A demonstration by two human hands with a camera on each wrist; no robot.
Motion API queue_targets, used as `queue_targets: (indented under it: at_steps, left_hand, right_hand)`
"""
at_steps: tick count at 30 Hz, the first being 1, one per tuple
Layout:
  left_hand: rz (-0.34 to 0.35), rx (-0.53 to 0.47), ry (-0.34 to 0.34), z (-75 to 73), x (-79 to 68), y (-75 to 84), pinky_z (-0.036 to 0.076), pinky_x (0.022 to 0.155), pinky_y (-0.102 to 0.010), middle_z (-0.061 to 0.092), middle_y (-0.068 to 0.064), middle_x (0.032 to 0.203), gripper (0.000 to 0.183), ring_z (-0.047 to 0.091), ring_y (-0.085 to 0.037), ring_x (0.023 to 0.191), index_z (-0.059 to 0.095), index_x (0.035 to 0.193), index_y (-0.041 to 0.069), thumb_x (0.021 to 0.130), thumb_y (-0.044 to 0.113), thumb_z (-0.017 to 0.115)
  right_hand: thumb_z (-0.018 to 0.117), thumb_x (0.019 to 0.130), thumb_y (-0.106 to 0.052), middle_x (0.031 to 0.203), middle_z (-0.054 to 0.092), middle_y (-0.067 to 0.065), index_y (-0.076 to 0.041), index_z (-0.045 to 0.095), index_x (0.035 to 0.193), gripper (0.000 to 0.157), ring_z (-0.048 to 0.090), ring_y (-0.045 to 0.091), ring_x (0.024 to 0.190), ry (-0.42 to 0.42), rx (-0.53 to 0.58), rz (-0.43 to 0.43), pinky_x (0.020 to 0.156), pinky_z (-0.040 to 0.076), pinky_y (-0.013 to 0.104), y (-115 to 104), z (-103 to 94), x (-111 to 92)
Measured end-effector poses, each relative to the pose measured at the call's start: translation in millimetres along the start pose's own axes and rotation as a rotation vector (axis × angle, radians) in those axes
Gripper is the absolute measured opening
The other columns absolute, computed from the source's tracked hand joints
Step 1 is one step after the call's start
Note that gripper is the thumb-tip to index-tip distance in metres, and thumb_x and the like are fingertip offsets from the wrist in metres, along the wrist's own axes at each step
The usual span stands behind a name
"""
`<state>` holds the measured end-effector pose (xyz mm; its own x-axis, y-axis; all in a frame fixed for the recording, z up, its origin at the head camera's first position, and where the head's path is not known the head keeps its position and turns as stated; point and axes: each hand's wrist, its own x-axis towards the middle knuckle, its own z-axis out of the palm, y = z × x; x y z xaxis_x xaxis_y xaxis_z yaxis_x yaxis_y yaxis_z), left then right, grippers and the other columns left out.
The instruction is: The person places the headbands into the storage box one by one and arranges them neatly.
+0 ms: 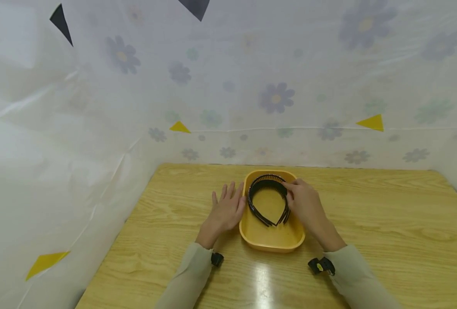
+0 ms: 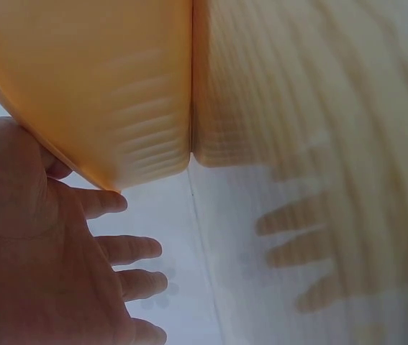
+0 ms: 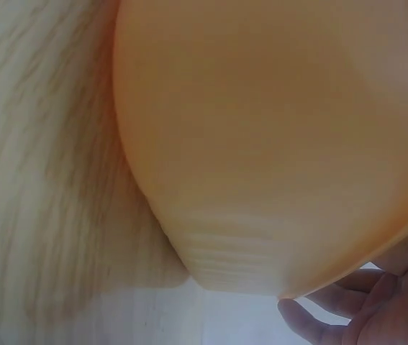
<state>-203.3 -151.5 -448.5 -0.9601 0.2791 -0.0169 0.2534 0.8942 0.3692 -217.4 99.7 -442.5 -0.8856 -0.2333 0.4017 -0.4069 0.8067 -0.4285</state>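
Several black headbands [image 1: 268, 183] lie stacked in an orange-yellow plastic tray [image 1: 271, 240], their ends toward the front. Some have comb teeth along the inner side. With fingers spread and straight, my left hand [image 1: 225, 213] rests against the tray's left rim. In the left wrist view, the left hand [image 2: 31, 244] has its thumb side by the tray wall [image 2: 103, 86]. Reaching over the right rim, my right hand [image 1: 306, 204] pinches the headbands at their upper right side. The right wrist view shows bent fingers [image 3: 311, 323] at the rim; the pinch itself is hidden there.
The tray stands on a light wood-grain table [image 1: 383, 223], near its back edge. A white flowered sheet [image 1: 228, 86] hangs behind and at the left. Dark wrist devices [image 1: 321, 266] sit near both sleeve cuffs.
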Motion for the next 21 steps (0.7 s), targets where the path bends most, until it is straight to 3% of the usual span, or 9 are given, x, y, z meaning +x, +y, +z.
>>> queue_targets:
  at_steps: [7,21]
  left_hand:
    - [-0.002,-0.001,-0.005,1.0,-0.4,-1.3,0.001,0.117,-0.071,0.013,-0.017,0.17,0.06,0.008,-0.042,0.156,0.017,0.167,0.019,0.112,0.044,0.017]
    - [0.002,0.009,-0.011,-0.5,1.2,-2.6,0.0,0.117,-0.071,0.012,-0.016,0.171,0.06,0.007,-0.041,0.156,0.013,0.167,0.022,0.112,0.046,0.015]
  right_hand:
    - [0.067,0.093,0.002,0.104,0.068,0.022,0.005,0.073,0.122,0.029,0.064,0.03,0.079,-0.007,-0.062,-0.026,0.062,0.051,0.038,-0.1,2.2,-1.2]
    - [0.069,0.091,0.003,0.104,0.069,0.023,0.007,0.074,0.119,0.028,0.068,0.035,0.087,-0.027,-0.131,-0.065,0.071,0.058,0.045,-3.8,1.6,2.7]
